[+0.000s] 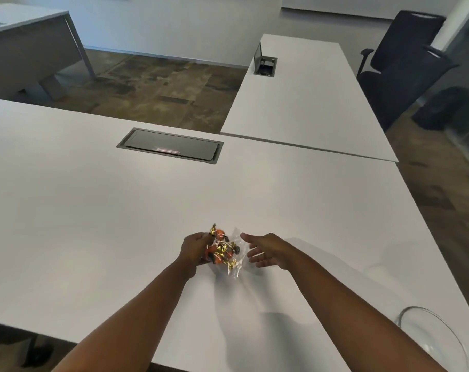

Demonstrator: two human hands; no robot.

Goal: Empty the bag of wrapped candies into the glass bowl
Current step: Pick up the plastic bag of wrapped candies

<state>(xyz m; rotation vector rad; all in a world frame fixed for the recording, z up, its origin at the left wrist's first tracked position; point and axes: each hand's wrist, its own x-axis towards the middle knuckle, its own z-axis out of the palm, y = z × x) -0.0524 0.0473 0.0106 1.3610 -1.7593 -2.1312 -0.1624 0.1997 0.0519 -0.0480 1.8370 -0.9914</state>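
A: Where is the clear plastic bag of wrapped candies (224,252) found?

B: It is held over the white tabletop (93,210), clamped at its left side by the left hand (194,249), whose grip is closed on the plastic. Orange and gold wrappers are seen bunched inside, and one candy (214,232) is seen poking up by the left fingers. Whether the bag rests on the tabletop or is lifted clear cannot be told.

A: And the right hand (265,252)?

B: Its grip is spread wide and nothing is held; the fingertips are just beside the bag's loose right edge, though contact cannot be confirmed.

A: Where is the glass bowl (433,342) placed?

B: At the lower right, near the tabletop's edge and partly cut off by the frame, well apart from the bag. No candies can be made out in it.

A: What could go wrong?

B: Spillage is judged the main risk. The bag must be carried across bare tabletop, and if its mouth is already open, candies could be shed on the way. Thin, slippery film could be lost from a one-sided hold. If the bag is tipped before it is centred over the rim, candies could bounce off the glass and roll to the floor. The bowl itself could be knocked off the nearby edge by a forearm.
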